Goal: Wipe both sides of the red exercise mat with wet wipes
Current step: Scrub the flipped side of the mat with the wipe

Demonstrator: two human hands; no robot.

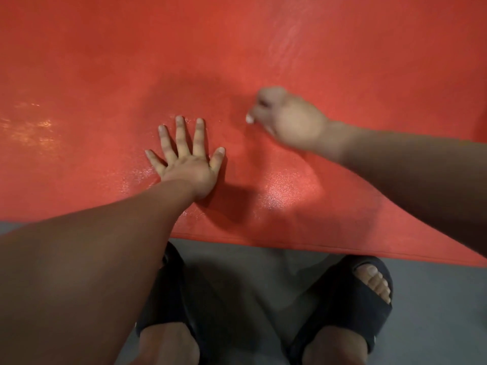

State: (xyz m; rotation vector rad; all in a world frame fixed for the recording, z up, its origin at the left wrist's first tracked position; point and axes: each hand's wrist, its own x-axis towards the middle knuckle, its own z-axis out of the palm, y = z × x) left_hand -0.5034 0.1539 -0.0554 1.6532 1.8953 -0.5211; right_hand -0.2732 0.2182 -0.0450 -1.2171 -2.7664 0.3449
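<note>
Red foam, the exercise mat (pixel 237 43) is lying flat on the grey floor (pixel 434 299), filling the whole upper part of the view, its near edge running just ahead of my feet. Glossy patches are showing on it near both hands and toward the far right. I judge that as wet from wiping, so this side looks well underway. The underside is not visible.

I am pressing my left hand (pixel 188 164) palm-down on the mat, fingers straight and spread wide, holding nothing. My guess at the reason: it is pinning the mat so it is not sliding or bunching under the wiping strokes, and it is also taking my weight while I am leaning forward.

My right hand (pixel 287 119) is reaching further onto the mat, to the right of the left hand and apart from it. It is motion-blurred, with fingers curled in toward the palm like a fist. A white speck (pixel 249 118) is showing at its fingertip end. It may be the wet wipe or a nail, and I cannot tell which, nor whether the hand is touching the mat.

Outward from there, I am standing on the floor in black slides (pixel 350 293), toes pointing toward the mat edge.
</note>
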